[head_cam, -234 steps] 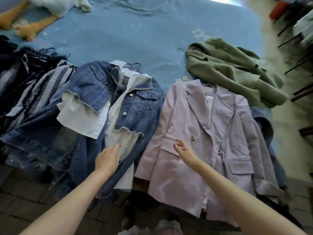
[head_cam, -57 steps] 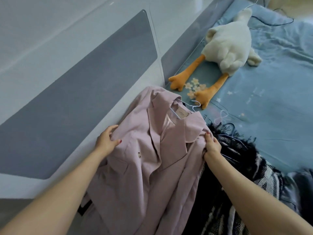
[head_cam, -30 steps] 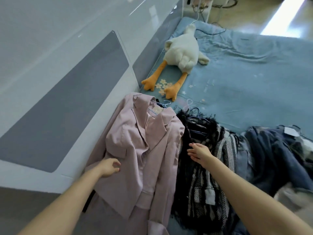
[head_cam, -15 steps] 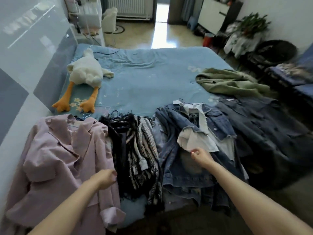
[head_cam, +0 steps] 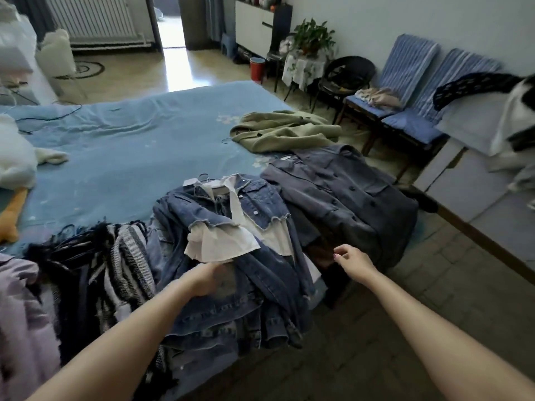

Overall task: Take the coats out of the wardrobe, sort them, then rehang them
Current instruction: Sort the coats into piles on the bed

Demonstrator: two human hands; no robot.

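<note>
Several coats lie in a row along the near edge of the blue bed [head_cam: 115, 146]. A pink coat [head_cam: 17, 314] is at the far left, with a black-and-white fringed coat [head_cam: 115, 270] beside it. In the middle is a pile of denim jackets [head_cam: 260, 198], the top one with white shirt panels. A dark grey-blue jacket [head_cam: 341, 192] lies to the right and a green coat [head_cam: 283, 131] behind it. My left hand [head_cam: 204, 280] rests on the denim pile just below the white cuff; it is blurred. My right hand [head_cam: 351, 260] hovers with loosely curled fingers over the gap between denim pile and grey-blue jacket, holding nothing.
A white plush duck [head_cam: 14, 166] lies at the bed's left edge. Two blue-cushioned chairs [head_cam: 405, 91] stand against the right wall, and a pale cabinet [head_cam: 477, 183] draped with clothes is at the far right. Bare tiled floor lies below my right arm.
My view has swung right, away from the pink coat. My left hand moved from the pink coat to the denim pile. My right hand moved off the denim toward the grey-blue jacket.
</note>
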